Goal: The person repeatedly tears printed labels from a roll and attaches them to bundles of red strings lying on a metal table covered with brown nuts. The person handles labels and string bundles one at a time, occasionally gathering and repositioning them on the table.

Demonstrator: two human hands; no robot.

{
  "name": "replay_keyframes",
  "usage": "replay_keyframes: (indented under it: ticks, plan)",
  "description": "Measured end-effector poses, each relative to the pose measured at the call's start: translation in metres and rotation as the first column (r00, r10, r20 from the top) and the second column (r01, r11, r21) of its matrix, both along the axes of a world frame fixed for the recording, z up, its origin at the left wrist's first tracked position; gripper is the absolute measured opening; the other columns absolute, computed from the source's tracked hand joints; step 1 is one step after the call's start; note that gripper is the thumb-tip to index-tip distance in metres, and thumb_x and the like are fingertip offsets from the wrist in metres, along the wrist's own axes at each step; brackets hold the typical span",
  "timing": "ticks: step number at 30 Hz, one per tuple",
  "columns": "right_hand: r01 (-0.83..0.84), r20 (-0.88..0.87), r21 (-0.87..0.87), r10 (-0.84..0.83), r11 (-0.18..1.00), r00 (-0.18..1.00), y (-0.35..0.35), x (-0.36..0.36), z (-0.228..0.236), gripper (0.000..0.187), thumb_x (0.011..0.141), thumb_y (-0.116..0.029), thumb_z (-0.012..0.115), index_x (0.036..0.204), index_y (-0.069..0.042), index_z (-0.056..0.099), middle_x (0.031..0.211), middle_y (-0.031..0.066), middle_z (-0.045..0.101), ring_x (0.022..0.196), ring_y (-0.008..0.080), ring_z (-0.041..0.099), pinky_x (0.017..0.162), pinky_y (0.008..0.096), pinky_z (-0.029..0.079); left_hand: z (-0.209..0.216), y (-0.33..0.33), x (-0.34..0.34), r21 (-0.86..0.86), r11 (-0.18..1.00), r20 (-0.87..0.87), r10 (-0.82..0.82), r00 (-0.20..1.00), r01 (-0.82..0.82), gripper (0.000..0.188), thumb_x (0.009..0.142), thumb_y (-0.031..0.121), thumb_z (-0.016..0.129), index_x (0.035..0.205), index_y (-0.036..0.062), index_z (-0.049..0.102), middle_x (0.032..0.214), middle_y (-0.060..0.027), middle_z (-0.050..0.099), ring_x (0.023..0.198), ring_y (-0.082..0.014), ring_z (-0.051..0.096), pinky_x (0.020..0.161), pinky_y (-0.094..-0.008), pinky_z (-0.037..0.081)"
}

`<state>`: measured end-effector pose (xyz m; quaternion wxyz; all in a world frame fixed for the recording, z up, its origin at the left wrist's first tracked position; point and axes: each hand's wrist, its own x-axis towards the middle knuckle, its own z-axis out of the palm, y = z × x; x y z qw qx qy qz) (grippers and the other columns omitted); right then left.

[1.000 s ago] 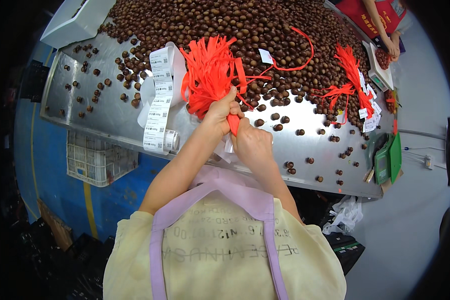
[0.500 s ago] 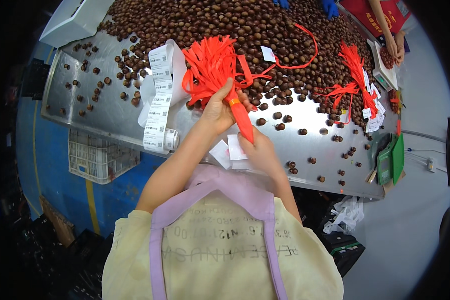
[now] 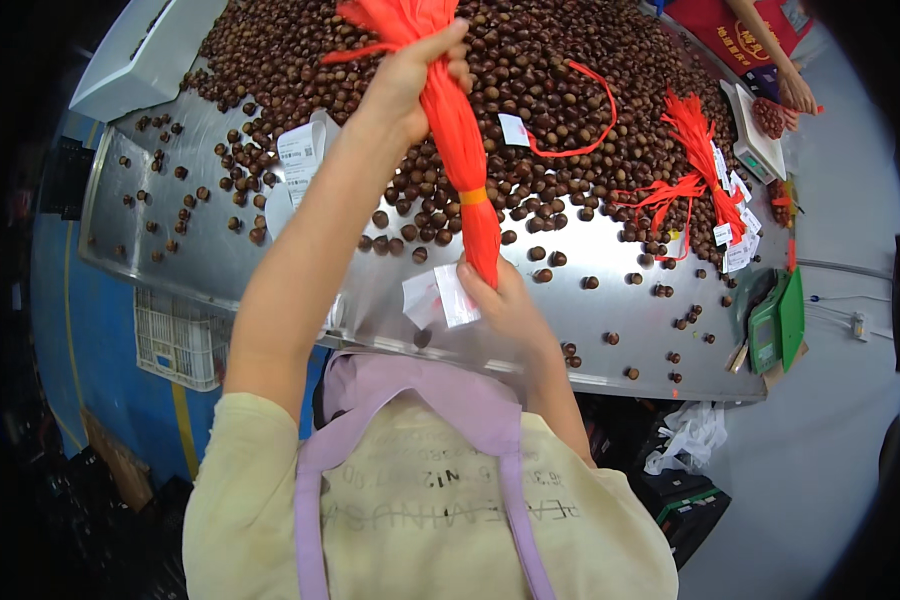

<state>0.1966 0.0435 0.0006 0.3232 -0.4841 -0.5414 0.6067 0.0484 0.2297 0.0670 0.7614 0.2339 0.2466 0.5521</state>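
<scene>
A long bundle of red mesh strips [image 3: 457,135], bound by an orange band [image 3: 473,196], stretches between my hands above the metal table. My left hand [image 3: 410,85] is wrapped around its loose upper part. Lower down, my right hand [image 3: 510,305] grips the tapered bottom end. White labels [image 3: 440,298] with faint pink marks show beside my right hand; whether it touches them I cannot tell. A heap of round brown nuts [image 3: 560,90] lies behind the bundle. One red strip [image 3: 600,135] with a white tag [image 3: 514,130] rests on the nuts.
My left forearm partly hides a label roll [image 3: 295,150]. A white bin [image 3: 135,65] stands far left. Another red bundle [image 3: 705,140] with tags lies right, near a green scale [image 3: 778,320]. Beyond, a co-worker's hand [image 3: 796,92] holds a filled red net bag [image 3: 770,118] at a white scale [image 3: 755,135].
My left hand has moved up and away, drawing out the bundle's loose strands. The orange band is now well below that hand. My right hand still grips the bottom end.
</scene>
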Motion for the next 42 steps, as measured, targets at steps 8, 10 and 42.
replay_keyframes:
  ticks: [8, 10, 42]
  plan:
    - [0.270, 0.143, 0.233, -0.307, 0.934, 0.941, 0.086, 0.036, -0.038, 0.039, 0.079, -0.018, 0.065, 0.112, -0.001, 0.053, 0.101, 0.0105, 0.057, 0.087, 0.0183, 0.055, 0.078, 0.0319, 0.045, -0.061, 0.085, 0.009, 0.077, 0.994, -0.801, 0.108, 0.589, -0.076, 0.054, 0.076, 0.035, 0.071, 0.114, -0.0008, 0.056, 0.106, -0.0117, 0.062, 0.097, -0.0199, 0.059, 0.088, -0.0355, 0.043]
    - [0.350, 0.318, 0.328, -0.451, 0.877, 0.834, 0.108, 0.049, -0.035, 0.037, 0.077, -0.013, 0.066, 0.111, -0.003, 0.054, 0.098, 0.0090, 0.056, 0.082, 0.0179, 0.055, 0.073, 0.0313, 0.046, -0.078, 0.082, 0.013, 0.144, 0.976, -0.881, 0.202, 0.428, -0.164, 0.053, 0.077, 0.032, 0.070, 0.115, -0.0005, 0.054, 0.111, -0.0114, 0.060, 0.101, -0.0192, 0.057, 0.089, -0.0338, 0.042]
    - [0.633, -0.861, 0.263, -0.118, 0.728, 0.494, 0.159, 0.121, 0.139, 0.018, 0.089, -0.013, 0.051, 0.099, 0.001, 0.059, 0.104, 0.0172, 0.061, 0.091, 0.0223, 0.058, 0.081, 0.0331, 0.048, 0.139, -0.247, 0.024, 0.881, 0.447, 0.239, -0.703, 0.670, 0.155, 0.044, 0.059, 0.009, 0.066, 0.098, 0.0002, 0.048, 0.092, -0.0157, 0.050, 0.092, -0.0323, 0.047, 0.081, -0.0398, 0.039]
